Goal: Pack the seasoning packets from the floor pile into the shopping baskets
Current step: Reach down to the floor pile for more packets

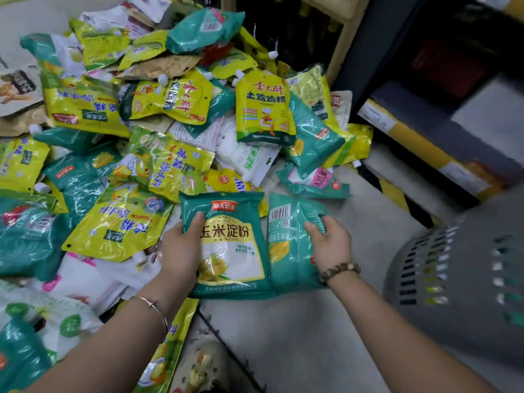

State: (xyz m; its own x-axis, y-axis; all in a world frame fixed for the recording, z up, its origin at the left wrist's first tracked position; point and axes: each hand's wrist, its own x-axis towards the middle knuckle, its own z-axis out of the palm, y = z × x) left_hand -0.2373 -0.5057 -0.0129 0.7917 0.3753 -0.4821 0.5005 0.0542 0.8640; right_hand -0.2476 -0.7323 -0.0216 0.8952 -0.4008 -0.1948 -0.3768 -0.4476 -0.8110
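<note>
1. The front packet, teal with a corn picture and a white window, faces up at the near edge of the pile, just above the grey floor.
2. The left hand grips its left edge: the thumb lies across the printed face and the other fingers are hidden behind it, so the hand is closed on the packet.
3. The back packet, also teal, shows its barcode side and sits touching the right edge of the first.
4. The right hand clasps its right edge, fingers curled over the upper corner and pinching the film.
5. A thin bangle is on the left wrist, a bead bracelet on the right.
6. The pile spreads up and left of both hands, a heap of yellow, teal and white pouches, some with white spouts.
7. A grey perforated basket stands on the floor to the right, near the right forearm, blurred.
8. Dark shelving with a yellow edge strip runs behind the basket.
</note>
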